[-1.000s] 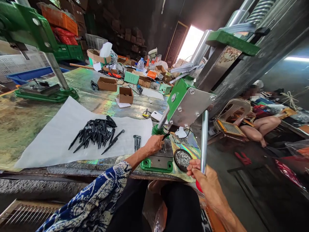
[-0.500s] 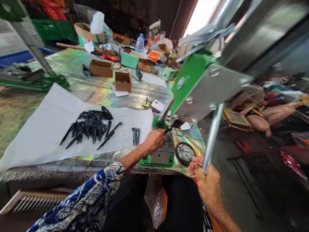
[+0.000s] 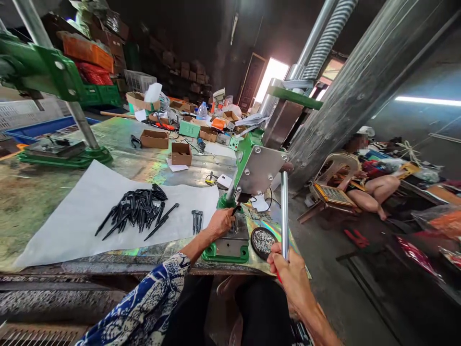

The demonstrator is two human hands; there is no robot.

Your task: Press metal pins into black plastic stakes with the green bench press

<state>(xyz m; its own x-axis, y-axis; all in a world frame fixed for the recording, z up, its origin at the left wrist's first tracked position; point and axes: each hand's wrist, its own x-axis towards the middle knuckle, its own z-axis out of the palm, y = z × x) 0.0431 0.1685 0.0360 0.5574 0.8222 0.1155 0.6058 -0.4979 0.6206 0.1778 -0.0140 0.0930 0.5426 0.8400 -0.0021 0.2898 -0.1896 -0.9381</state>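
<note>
My left hand (image 3: 220, 224) pinches a black stake-like piece (image 3: 236, 210) under the head of a green hand press (image 3: 257, 175); most of the piece is hidden by the fingers. My right hand (image 3: 291, 270) is wrapped round the lower end of the press's metal lever (image 3: 284, 216), which hangs nearly upright. Between the hands, a dark round dish (image 3: 253, 249) holds many small silvery pins (image 3: 264, 239). To the left, a heap of black pointed stakes (image 3: 137, 209) lies on a white sheet (image 3: 75, 226). A few similar pieces (image 3: 197, 222) lie side by side nearer my left hand.
A second green press (image 3: 65, 154) stands at the left of the table. Small cardboard boxes (image 3: 154, 139), a bottle (image 3: 202, 111) and clutter fill the back. Right of the table is a chair (image 3: 331, 190), with a seated person (image 3: 378, 190) beyond. A thick grey post (image 3: 342, 91) slants behind the press.
The camera view has tilted up, showing more of the room and the press top. Both hands keep their holds on the black piece and the lever.
</note>
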